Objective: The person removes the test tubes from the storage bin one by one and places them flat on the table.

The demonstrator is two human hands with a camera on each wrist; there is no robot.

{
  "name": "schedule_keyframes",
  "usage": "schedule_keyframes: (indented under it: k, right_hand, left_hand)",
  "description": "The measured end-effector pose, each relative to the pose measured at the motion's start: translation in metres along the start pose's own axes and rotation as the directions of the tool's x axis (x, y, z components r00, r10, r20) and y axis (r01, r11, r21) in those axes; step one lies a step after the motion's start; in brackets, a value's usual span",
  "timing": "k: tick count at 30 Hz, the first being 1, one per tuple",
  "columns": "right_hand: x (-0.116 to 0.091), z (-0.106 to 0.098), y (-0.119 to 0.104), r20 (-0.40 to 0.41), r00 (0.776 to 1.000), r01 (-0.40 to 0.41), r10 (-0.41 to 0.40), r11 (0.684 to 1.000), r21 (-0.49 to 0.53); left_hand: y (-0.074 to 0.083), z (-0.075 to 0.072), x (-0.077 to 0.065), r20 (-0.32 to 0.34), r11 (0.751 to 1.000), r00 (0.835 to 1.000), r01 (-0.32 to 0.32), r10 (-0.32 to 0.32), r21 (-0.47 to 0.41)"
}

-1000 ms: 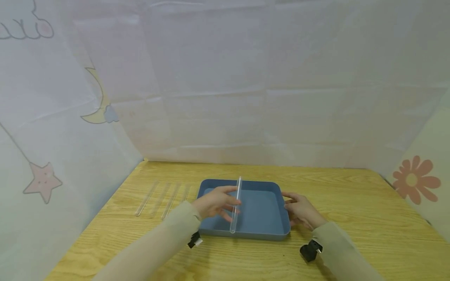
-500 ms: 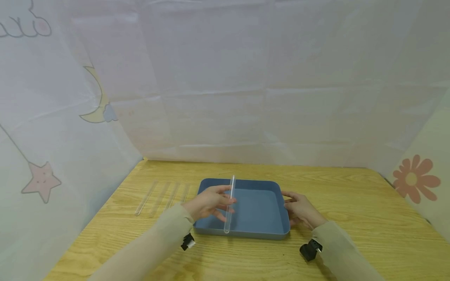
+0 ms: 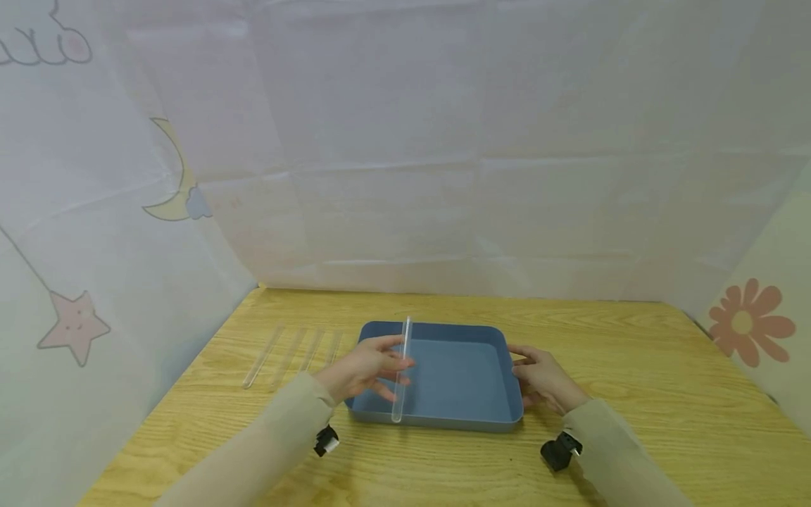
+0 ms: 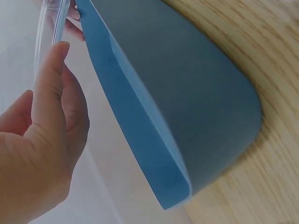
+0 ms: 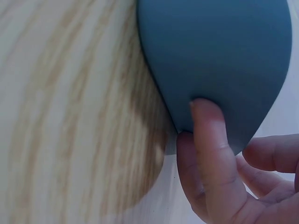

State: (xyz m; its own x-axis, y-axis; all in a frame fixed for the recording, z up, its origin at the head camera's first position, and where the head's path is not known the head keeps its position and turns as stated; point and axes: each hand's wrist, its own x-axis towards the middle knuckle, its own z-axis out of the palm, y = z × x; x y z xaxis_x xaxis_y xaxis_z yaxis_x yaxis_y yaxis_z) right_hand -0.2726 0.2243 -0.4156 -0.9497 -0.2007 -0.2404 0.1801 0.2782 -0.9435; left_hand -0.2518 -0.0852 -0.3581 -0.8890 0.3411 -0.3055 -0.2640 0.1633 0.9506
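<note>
My left hand [image 3: 367, 364] pinches a clear test tube [image 3: 403, 370] between thumb and fingers. The tube stands tilted over the left part of a blue rectangular tray [image 3: 459, 377], its rounded end toward me. In the left wrist view, part of the tube [image 4: 49, 28] shows beyond the thumb, and its far end is out of frame. My right hand [image 3: 545, 377] rests against the tray's right side. The right wrist view has its thumb [image 5: 212, 144] pressed on the outer wall of the tray [image 5: 210, 56], with other fingers beside the edge.
Several more clear test tubes [image 3: 262, 359] lie side by side on the wooden table [image 3: 633, 380], left of the tray. Some are partly hidden by my left arm. A pale sheet wall [image 3: 393, 211] encloses the back and sides.
My left hand has moved left across the tray, carrying the test tube with it. The right hand and the tray stay in place.
</note>
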Motion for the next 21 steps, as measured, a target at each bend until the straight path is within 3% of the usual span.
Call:
schedule_keyframes:
  k: [11, 21]
  right_hand:
    - [0.000, 0.000, -0.002, -0.008, 1.000, -0.007, 0.007, 1.000, -0.006]
    - [0.000, 0.000, 0.000, 0.005, 1.000, 0.001, -0.001, 1.000, 0.005]
  left_hand:
    - [-0.005, -0.012, -0.007, 0.025, 1.000, 1.000, -0.004, 0.004, -0.018]
    - [-0.008, -0.026, -0.016, -0.016, 1.000, 1.000, -0.011, 0.011, 0.019]
